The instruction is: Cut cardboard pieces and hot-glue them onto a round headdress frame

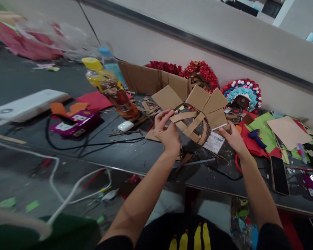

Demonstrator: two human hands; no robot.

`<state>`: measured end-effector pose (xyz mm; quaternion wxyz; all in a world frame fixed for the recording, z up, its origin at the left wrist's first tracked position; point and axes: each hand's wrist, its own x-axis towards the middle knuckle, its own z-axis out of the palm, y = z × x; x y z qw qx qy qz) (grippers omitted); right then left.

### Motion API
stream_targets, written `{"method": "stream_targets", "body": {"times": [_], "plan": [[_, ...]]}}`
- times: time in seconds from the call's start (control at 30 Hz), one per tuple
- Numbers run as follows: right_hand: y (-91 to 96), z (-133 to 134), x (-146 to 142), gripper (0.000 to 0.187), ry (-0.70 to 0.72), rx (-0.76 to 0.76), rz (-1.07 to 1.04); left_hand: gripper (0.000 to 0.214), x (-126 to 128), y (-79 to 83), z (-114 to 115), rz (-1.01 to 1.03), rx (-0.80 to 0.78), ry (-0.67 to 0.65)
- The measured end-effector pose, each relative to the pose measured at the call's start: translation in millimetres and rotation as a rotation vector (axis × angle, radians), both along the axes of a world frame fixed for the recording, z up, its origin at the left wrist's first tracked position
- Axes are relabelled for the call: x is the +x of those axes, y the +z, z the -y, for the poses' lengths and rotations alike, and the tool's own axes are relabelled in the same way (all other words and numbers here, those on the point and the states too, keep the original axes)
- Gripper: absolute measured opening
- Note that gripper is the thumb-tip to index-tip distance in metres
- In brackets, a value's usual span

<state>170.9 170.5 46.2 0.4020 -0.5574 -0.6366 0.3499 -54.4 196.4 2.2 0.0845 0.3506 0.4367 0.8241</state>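
Note:
Between my hands is a cardboard frame (pixel 195 123) made of curved and crossing strips, with several square cardboard flaps (pixel 217 101) fanned out along its far side. My left hand (pixel 169 134) pinches its left edge, thumb and fingers closed on the strip. On the other side, my right hand (pixel 234 138) grips the frame by the lower right flap, which has a white edge. A printed white label (pixel 214 142) shows just below that flap. The frame is held a little above the dark table (pixel 135 152).
Left of the frame stand a drink bottle (pixel 117 93), a purple power strip (pixel 75 123) with cables and a white power bank (pixel 28 104). A blue glue gun (pixel 257 138), coloured paper and a phone (pixel 279 175) lie right. Red and blue decorated pieces (pixel 243 92) lean near the wall.

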Motion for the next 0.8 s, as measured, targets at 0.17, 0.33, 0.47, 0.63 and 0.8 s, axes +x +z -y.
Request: {"method": "stream_targets", "body": {"times": [0.17, 0.33, 0.47, 0.63, 0.8], "plan": [[4.1, -9.2, 0.6, 0.042, 0.058, -0.094, -0.177, 0.025, 1.5, -3.6, 8.0, -0.014, 0.009, -0.093], [4.4, -9.4, 10.7, 0.034, 0.053, -0.089, -0.213, 0.020, -9.5, -9.0, 19.2, -0.228, -0.056, -0.148], [7.0, -8.2, 24.1, 0.037, -0.002, -0.022, -0.126, 0.050, -37.3, -17.3, 23.7, -0.521, -0.308, -0.164], [11.8, -8.8, 44.2, 0.034, -0.120, 0.104, 0.008, 0.077, -72.8, -27.5, 27.5, -0.957, -0.933, -0.128], [14.5, -1.9, 50.3, 0.032, -0.163, 0.162, 0.105, 0.091, -86.5, -29.2, 25.4, -1.072, -1.129, -0.201]]}}
